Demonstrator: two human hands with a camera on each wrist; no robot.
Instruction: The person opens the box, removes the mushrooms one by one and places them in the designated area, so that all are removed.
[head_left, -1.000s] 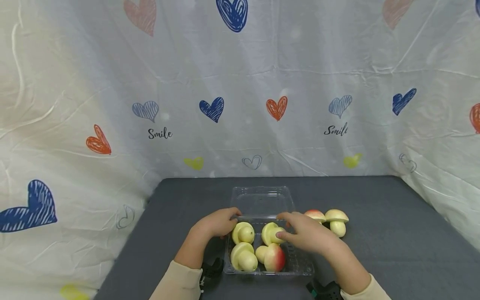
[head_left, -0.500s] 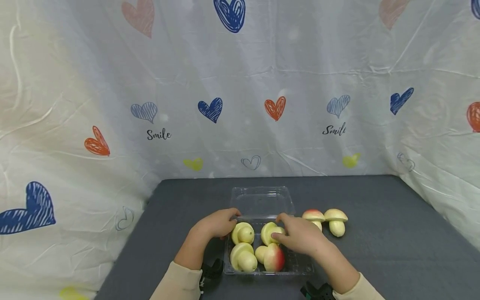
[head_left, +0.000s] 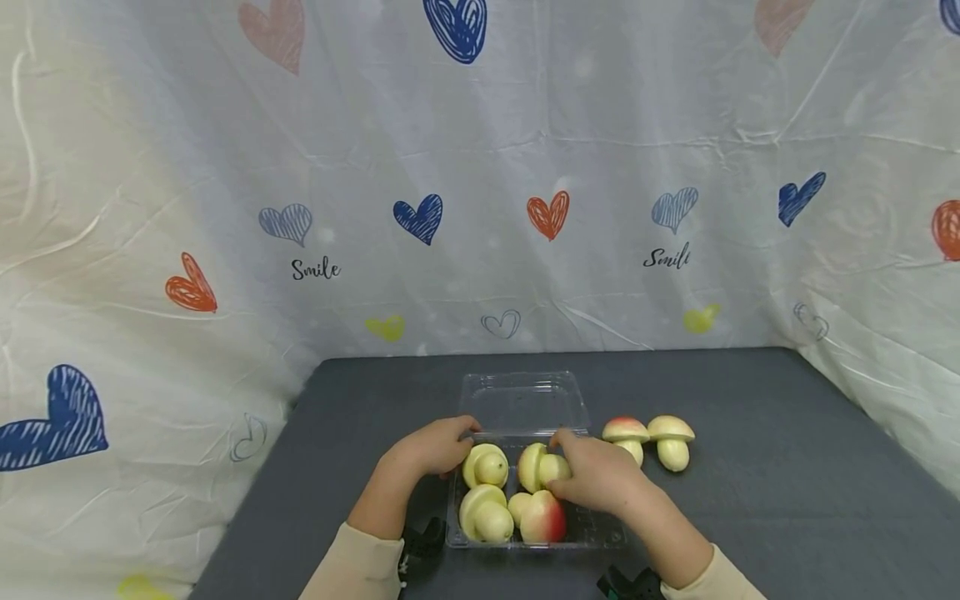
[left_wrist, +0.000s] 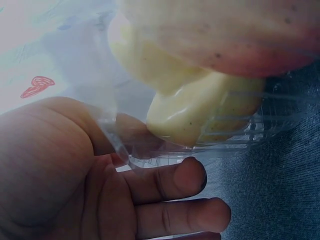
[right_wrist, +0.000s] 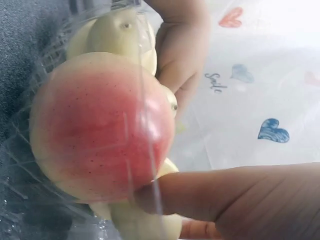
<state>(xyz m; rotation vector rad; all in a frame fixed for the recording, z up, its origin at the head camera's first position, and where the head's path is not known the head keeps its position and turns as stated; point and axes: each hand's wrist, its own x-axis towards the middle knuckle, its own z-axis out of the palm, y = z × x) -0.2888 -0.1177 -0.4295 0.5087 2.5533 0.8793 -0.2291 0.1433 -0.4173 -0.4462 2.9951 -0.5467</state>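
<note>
A hinged clear plastic box [head_left: 597,530] lies unfolded on the dark table, its lid [head_left: 525,404] leaning back. My left hand [head_left: 435,446] holds the box's left rim near the hinge; in the left wrist view the thumb is at the wall and fingers [left_wrist: 189,177] lie outside. With thumb and fingers my right hand [head_left: 606,473] grips a toy mushroom [head_left: 531,468] in the back right of the box. In front of it lies a red-capped mushroom [head_left: 543,518], near my right thumb [right_wrist: 195,192]. Two pale mushrooms [head_left: 486,465] fill the box's left side.
Behind my right hand, outside the box, stand a red-topped mushroom [head_left: 626,433] and a pale mushroom [head_left: 672,442]. A white curtain [head_left: 480,167] with printed hearts hangs past the table's far edge [head_left: 555,353].
My right hand has moved slightly left, and its thumb has closed on the back right mushroom, which has shifted left and turned. The red-capped mushroom moved slightly left. My left hand stays put.
</note>
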